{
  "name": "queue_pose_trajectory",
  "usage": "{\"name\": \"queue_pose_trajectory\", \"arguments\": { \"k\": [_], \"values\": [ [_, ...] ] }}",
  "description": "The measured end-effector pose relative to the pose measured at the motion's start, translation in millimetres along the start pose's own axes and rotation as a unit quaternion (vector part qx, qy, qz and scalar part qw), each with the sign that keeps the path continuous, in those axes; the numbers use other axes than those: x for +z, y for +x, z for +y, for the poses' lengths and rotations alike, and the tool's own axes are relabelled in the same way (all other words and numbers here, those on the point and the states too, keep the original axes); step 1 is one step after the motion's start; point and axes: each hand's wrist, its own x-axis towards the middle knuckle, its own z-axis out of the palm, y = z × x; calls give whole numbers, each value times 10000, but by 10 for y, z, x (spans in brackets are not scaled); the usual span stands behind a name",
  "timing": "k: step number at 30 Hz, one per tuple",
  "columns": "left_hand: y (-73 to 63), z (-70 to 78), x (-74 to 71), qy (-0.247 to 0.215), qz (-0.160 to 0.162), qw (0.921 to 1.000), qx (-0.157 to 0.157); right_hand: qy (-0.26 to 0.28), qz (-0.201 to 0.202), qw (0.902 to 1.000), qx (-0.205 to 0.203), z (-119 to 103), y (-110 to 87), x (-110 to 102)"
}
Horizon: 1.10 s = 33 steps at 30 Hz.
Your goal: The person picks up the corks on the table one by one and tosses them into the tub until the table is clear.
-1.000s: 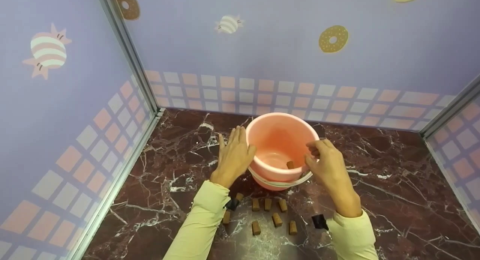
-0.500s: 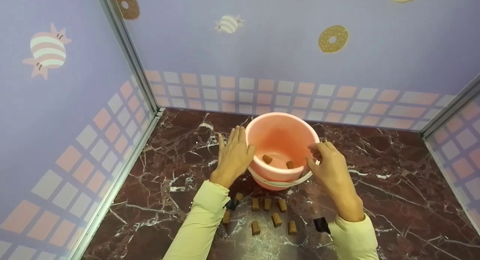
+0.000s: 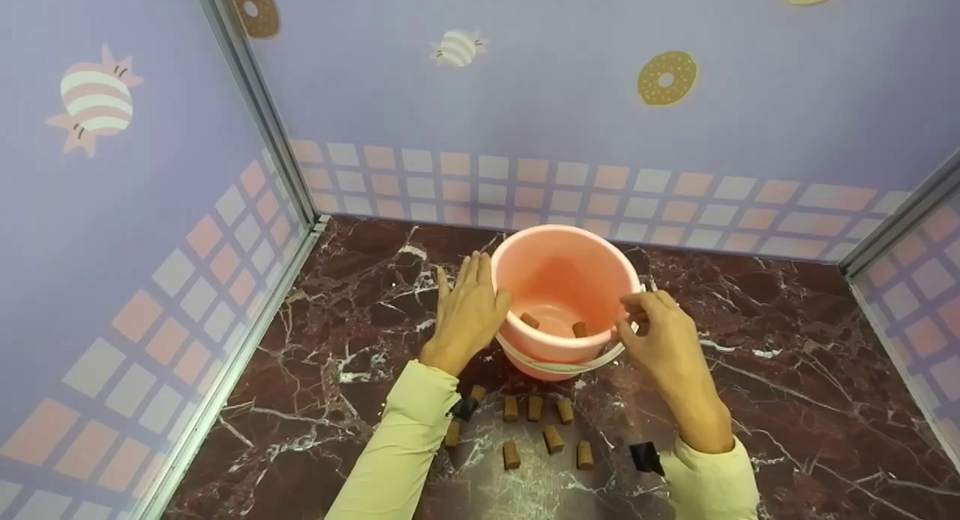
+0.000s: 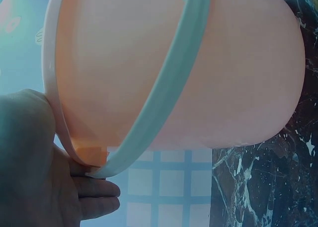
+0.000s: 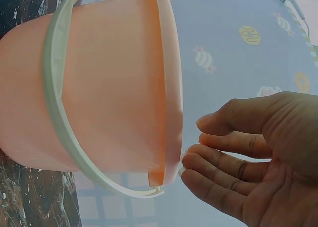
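Left hand (image 3: 469, 310) straight-fingered against bucket (image 3: 555, 280); right hand (image 3: 664, 329) beside opposite rim, fingers loosely curled, empty. Two corks (image 3: 529, 321) inside, eight visible on table (image 3: 322, 430).

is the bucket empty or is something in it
Not empty, but far from full: the head view shows at least two corks lying inside the bucket.

A dark red table (image 3: 795, 370), marbled with white veins, meets a lilac left wall (image 3: 172, 182), far wall (image 3: 555, 107) and right wall (image 3: 930, 299), each with pink and white squares low down. A striped candy (image 3: 99, 101) decorates the left wall; the far wall carries a smaller candy (image 3: 457, 49), a brown doughnut (image 3: 264, 19) and a tan doughnut (image 3: 667, 63). Metal strips (image 3: 262, 103) edge the far corners.
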Motion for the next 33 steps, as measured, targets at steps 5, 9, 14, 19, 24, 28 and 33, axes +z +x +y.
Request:
{"name": "queue_pose_trajectory", "arguments": {
  "k": [5, 9, 14, 19, 24, 28, 33],
  "values": [
    [-5, 2, -4, 24, -11, 10000, -4, 15, 44, 10000, -46, -27, -35, -5],
    [-5, 0, -1, 20, -13, 10000, -1, -24, 36, 10000, 42, -32, -57, -8],
    [-5, 0, -4, 61, -29, 10000, -16, -115, 20, 9999, 105, -28, -84, -5],
    [-9, 6, -9, 85, -16, 10000, -5, -138, 63, 9999, 33, -22, -124, 1],
    [-17, 7, -8, 13, 58, 10000, 17, -173, 148, 9997, -104, -23, -172, 4],
    [-16, 4, -6, -1, 100, 9999, 37, -193, 205, 9995, -151, -23, -198, -3],
    [-7, -5, 0, -15, 91, 10000, 33, -173, 129, 9998, -46, -32, -246, -20]
  ]
}}
